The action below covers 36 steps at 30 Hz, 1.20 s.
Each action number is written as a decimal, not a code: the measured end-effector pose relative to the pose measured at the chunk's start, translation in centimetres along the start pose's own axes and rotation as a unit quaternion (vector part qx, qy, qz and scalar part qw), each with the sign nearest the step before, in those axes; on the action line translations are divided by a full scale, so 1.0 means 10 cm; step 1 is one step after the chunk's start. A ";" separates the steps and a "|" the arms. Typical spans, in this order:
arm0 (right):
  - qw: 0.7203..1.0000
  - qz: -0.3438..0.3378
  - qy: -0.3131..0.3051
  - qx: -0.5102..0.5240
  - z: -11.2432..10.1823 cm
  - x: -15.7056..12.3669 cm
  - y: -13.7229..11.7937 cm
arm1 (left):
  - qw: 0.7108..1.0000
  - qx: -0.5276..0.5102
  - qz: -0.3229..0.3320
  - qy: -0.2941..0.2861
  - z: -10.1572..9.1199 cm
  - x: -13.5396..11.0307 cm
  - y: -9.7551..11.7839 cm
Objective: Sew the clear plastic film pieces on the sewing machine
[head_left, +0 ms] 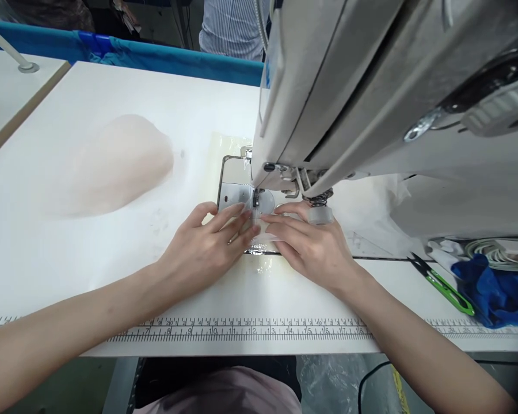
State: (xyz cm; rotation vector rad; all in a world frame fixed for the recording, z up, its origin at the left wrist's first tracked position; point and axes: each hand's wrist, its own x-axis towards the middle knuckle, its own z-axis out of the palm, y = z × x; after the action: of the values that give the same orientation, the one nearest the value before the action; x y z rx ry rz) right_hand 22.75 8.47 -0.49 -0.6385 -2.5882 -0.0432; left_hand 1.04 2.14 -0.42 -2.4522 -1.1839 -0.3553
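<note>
My left hand point(207, 244) lies flat on the white table, fingers stretched toward the needle of the sewing machine point(371, 103). My right hand point(311, 244) lies flat just right of it, fingers pointing left. Both press down a small, thin, see-through piece of fabric point(255, 229) on the metal needle plate point(233, 192) under the presser foot point(255, 201). The fingertips of the two hands nearly meet at the piece. The machine head hides the far part of the piece.
A heap of pale sheer fabric pieces point(116, 164) lies at the left on the table. Green thread snips point(442, 284) and a blue cloth point(496, 293) sit at the right. A ruler strip point(250, 330) runs along the front edge. A person in a striped shirt point(231, 26) stands behind.
</note>
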 end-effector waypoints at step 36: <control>0.997 0.009 -0.025 -0.075 0.05 0.01 -0.05 | 0.999 -0.025 -0.017 0.021 0.03 0.04 -0.06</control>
State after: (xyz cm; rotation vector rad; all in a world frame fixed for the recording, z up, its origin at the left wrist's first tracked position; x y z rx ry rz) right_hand 22.28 8.14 -0.85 -0.7239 -2.6444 -0.2210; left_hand 0.82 2.93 -0.38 -2.4580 -1.2140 -0.4495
